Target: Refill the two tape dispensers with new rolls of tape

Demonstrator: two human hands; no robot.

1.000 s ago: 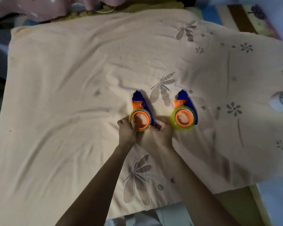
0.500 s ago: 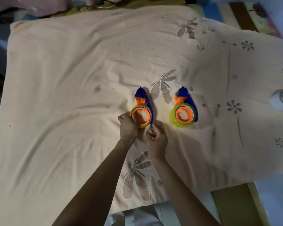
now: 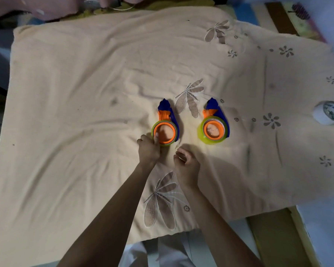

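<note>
two tape dispensers are lying flat on a peach cloth (image 3: 85,93) stitched with pale flowers. each one is showing a blue body tapering to a point at the far end, an orange neck and an orange hub ring, with a yellow-green roll of clear tape sitting around the hub. two bare hands are reaching in from below.

the left hand (image 3: 148,149) is gripping the left dispenser (image 3: 165,125) at its near left edge, thumb lying up along the rim of the left tape roll (image 3: 154,130), fingers curled at the outer side. the dispenser is stretching away from that grip, its point aimed far from the person.

the right hand (image 3: 186,163) is hovering just to the right of and nearer than that grip, fingers loosely curled, holding nothing, apart from both dispensers.

the right dispenser (image 3: 214,122), with the right tape roll (image 3: 201,132), is lying untouched farther right of the grip.

one white roll (image 3: 328,112) with a printed label is resting at the cloth's far right edge.
</note>
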